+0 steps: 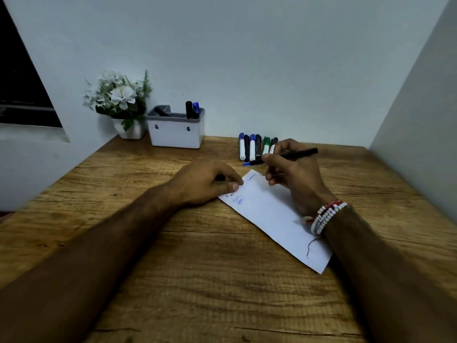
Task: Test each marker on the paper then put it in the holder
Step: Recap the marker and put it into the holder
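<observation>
A white strip of paper (272, 214) lies slanted on the wooden table, with blue and dark scribbles near its far end. My right hand (294, 174) grips a thin black marker (300, 153) with a blue tip, held level just above the paper's far corner. My left hand (210, 181) rests on the paper's left edge with curled fingers around a small black piece, apparently the cap (220, 178). The white holder (176, 131) stands at the back with two markers (192, 110) upright in it. A row of several markers (256, 147) lies behind my right hand.
A white pot of artificial flowers (118, 100) stands left of the holder against the wall. A wall closes the right side. Beaded bracelets (326, 215) circle my right wrist. Bare wooden table (210, 280) stretches toward me.
</observation>
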